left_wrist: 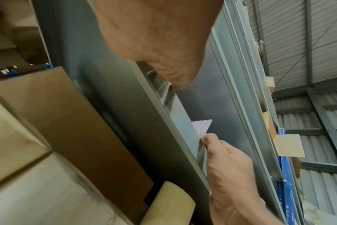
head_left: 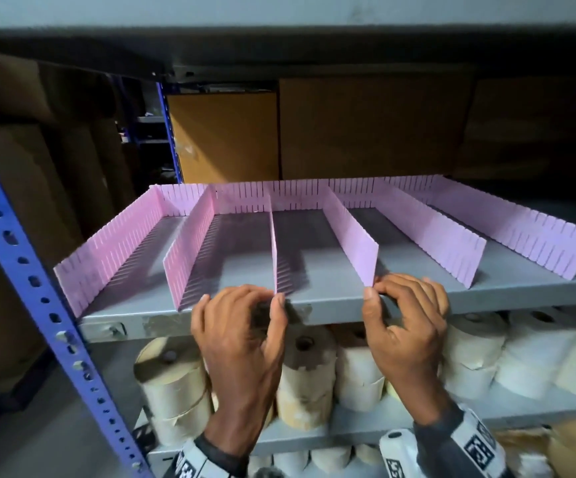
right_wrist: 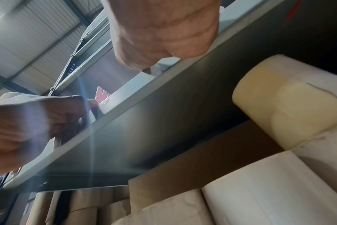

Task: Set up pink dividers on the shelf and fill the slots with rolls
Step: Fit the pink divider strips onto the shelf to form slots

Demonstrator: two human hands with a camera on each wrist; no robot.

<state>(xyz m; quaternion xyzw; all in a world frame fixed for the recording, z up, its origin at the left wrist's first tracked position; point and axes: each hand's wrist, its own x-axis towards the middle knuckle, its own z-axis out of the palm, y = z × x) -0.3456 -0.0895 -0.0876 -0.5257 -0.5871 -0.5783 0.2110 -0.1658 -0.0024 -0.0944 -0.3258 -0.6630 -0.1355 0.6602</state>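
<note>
Several pink slotted dividers stand on the grey shelf [head_left: 331,307], running front to back from a pink back strip [head_left: 297,196]. My left hand [head_left: 274,301] pinches the near end of the middle divider [head_left: 273,243] at the shelf's front edge. My right hand [head_left: 374,289] pinches the near lower corner of the divider one place to the right [head_left: 352,232]. No slot holds anything. Cream and white rolls [head_left: 305,374] stand on the shelf below, under both hands. The right wrist view shows my left fingers [right_wrist: 90,102] at a pink divider end [right_wrist: 102,94].
A blue perforated upright [head_left: 21,270] runs down the left side. Brown cardboard boxes [head_left: 366,129] stand behind the back strip, and tall brown rolls [head_left: 21,188] lean at the left. Another grey shelf [head_left: 279,39] hangs close overhead.
</note>
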